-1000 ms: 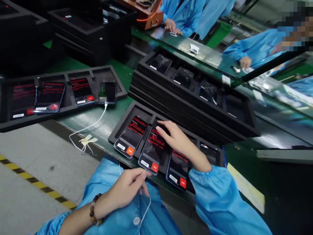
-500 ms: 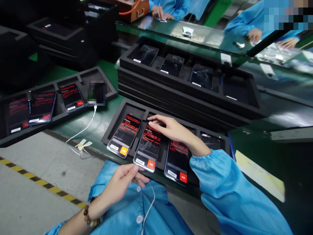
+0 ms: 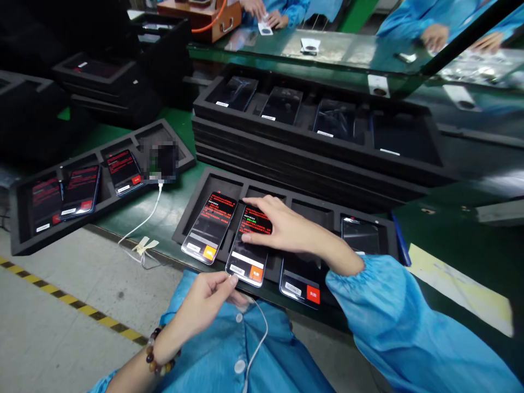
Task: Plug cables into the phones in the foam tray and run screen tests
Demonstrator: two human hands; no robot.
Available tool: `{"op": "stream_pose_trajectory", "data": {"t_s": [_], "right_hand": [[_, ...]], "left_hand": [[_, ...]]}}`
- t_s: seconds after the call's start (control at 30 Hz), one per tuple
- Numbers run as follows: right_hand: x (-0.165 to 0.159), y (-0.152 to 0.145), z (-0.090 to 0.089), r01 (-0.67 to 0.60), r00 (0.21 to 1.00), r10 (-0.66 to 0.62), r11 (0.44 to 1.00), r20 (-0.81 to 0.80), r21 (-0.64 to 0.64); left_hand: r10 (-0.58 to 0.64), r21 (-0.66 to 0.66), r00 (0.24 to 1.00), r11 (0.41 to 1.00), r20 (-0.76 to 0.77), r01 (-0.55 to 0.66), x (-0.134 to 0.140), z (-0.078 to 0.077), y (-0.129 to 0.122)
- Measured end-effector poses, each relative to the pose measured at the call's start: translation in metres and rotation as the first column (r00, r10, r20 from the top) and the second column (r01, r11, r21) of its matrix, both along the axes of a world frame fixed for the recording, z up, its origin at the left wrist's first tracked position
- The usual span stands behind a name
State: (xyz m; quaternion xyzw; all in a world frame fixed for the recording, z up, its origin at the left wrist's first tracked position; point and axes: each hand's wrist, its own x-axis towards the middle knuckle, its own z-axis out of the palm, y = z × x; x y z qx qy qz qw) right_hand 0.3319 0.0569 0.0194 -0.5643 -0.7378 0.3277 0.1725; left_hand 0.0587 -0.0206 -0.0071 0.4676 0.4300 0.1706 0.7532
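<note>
My left hand (image 3: 208, 300) is closed at the lower edge of the middle phone (image 3: 248, 259), pinching the white cable (image 3: 266, 325) that trails down from its fingers; the plug is hidden. Above that phone's screen hovers my right hand (image 3: 282, 224), fingers and thumb apart, its thumb over the middle of the screen. I cannot tell whether it touches the glass. Red text, a green line and an orange-red button show on the screen. Beside it, one phone (image 3: 208, 224) has a yellow-orange button and another phone (image 3: 298, 281) a red one. All three lean over the front of the black foam tray (image 3: 229, 177).
Behind stands a stack of foam trays (image 3: 286, 147) with phones on top. At left, another tray (image 3: 24, 240) holds several phones; a white cable (image 3: 149, 207) reaches a blurred patch there. Yellowish paper (image 3: 462, 289) lies at right. Co-workers' hands (image 3: 434, 37) are across the bench.
My right hand's thumb has moved down over the middle phone's screen, where a green line and a pale bar now show. The camera view has shifted slightly. My left hand stays at the phone's lower edge.
</note>
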Motion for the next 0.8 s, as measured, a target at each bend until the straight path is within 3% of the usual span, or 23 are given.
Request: {"op": "stream_pose_trajectory", "data": {"t_s": [0.13,0.3,0.53,0.8], "right_hand": [[-0.010,-0.020,-0.003,-0.022,0.999,0.021,1.000,0.050,0.018],[-0.009,-0.022,-0.004,-0.029,0.998,0.028,0.999,0.048,0.020],[0.004,-0.013,0.009,-0.071,0.997,0.070,0.996,-0.016,-0.058],[-0.001,-0.019,0.002,-0.049,0.999,0.049,0.999,-0.005,-0.008]], "left_hand": [[-0.145,0.206,0.981,0.964,-0.131,0.170,-0.011,0.005,0.006],[-0.166,0.223,0.979,0.956,-0.120,0.190,-0.015,-0.002,0.006],[-0.099,0.062,0.995,0.993,0.000,0.099,-0.009,-0.006,0.007],[-0.019,-0.211,0.986,0.976,0.167,0.054,-0.002,-0.004,0.012]]}}
